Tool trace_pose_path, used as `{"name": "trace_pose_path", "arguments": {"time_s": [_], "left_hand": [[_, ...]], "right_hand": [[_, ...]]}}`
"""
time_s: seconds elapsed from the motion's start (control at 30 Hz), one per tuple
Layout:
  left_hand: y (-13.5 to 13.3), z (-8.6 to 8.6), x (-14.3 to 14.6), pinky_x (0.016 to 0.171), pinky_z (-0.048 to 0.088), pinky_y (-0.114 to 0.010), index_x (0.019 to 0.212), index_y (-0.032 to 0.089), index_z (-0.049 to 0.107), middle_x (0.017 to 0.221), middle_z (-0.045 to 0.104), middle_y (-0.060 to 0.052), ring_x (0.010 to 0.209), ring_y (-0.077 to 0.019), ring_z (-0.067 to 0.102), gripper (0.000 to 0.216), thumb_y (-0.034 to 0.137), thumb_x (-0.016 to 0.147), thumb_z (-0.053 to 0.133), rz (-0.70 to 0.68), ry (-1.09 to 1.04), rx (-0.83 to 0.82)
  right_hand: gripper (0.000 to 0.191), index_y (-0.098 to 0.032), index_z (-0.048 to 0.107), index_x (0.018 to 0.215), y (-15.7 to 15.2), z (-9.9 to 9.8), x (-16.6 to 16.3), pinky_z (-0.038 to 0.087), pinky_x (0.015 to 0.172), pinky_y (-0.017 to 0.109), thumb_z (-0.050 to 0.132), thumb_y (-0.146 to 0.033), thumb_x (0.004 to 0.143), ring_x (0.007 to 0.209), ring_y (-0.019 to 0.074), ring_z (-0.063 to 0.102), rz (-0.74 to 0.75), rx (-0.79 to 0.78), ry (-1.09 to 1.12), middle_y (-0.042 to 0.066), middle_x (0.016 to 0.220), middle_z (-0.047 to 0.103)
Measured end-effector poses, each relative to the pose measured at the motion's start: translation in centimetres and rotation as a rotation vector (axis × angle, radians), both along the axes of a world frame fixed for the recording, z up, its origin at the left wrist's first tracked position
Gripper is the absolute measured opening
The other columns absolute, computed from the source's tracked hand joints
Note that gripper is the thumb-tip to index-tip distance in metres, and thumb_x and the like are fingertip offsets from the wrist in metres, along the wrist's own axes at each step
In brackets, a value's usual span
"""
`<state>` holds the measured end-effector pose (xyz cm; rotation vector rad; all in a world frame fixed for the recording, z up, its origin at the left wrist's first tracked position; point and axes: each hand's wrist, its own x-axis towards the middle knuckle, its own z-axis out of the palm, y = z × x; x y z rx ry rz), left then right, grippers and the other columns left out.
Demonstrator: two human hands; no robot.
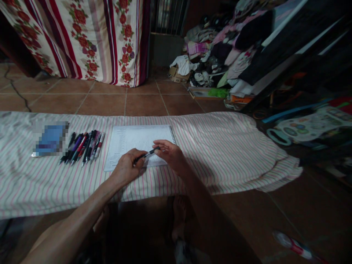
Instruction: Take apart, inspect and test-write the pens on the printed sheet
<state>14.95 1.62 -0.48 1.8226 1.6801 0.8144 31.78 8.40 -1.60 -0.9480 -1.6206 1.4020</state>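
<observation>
A dark pen [147, 153] with a pale middle section is held between my two hands, tilted above an open notebook. My left hand [130, 163] grips its lower left end. The thumb and fingers of my right hand [171, 154] pinch its upper right end, which looks like a black cap or barrel part. Beneath them lies the spiral notebook [137, 137], its coil along the right edge and faint print on the page. A row of several pens [85, 146] lies side by side to the left of the notebook.
A blurred-out phone-like slab [51, 139] lies left of the pens. Striped cloth [220, 146] covers the table. Beyond are a tiled floor [107, 99], a flowered curtain [93, 44] and heaped clothes [220, 55]. A plastic bottle [293, 245] lies on the floor at lower right.
</observation>
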Motion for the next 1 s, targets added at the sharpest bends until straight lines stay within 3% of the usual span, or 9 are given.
{"name": "trace_pose_path", "arguments": {"time_s": [0.3, 0.53, 1.0], "left_hand": [[0.1, 0.0, 0.1, 0.071, 0.044, -0.028, 0.085, 0.018, 0.064, 0.085, 0.062, -0.006, 0.079, -0.0166, 0.057, 0.018, 0.026, 0.078, 0.049, 0.025, -0.016, 0.076], [0.0, -0.6, 0.2, 0.068, 0.044, -0.027, 0.095, 0.02, 0.066, 0.082, 0.067, -0.004, 0.076, -0.0177, 0.06, 0.03, 0.038, 0.082, 0.047, 0.075, -0.028, -0.053], [0.1, -0.5, 0.9, 0.056, 0.041, -0.024, 0.091, 0.015, 0.065, 0.066, 0.06, -0.001, 0.06, -0.0135, 0.053, 0.032, 0.039, 0.08, 0.048, 0.094, -0.254, -0.107]], "right_hand": [[0.027, -0.019, 0.059, 0.086, -0.3, -0.3, -0.5, 0.047, 0.073, 0.028, 0.067, -0.031, 0.064, 0.075, 0.0123, 0.061, -0.036, -0.104, 0.091, 0.002, 0.083, 0.066], [0.028, -0.019, 0.061, 0.082, -0.6, 0.0, -0.9, 0.04, 0.056, 0.023, 0.069, -0.033, 0.06, 0.059, 0.009, 0.051, -0.048, -0.227, 0.132, -0.002, 0.067, 0.058], [0.029, -0.018, 0.066, 0.084, -0.8, 0.7, -0.6, 0.037, 0.057, 0.024, 0.068, -0.035, 0.061, 0.058, 0.0091, 0.048, -0.067, -0.276, 0.1, -0.001, 0.066, 0.059]]}}
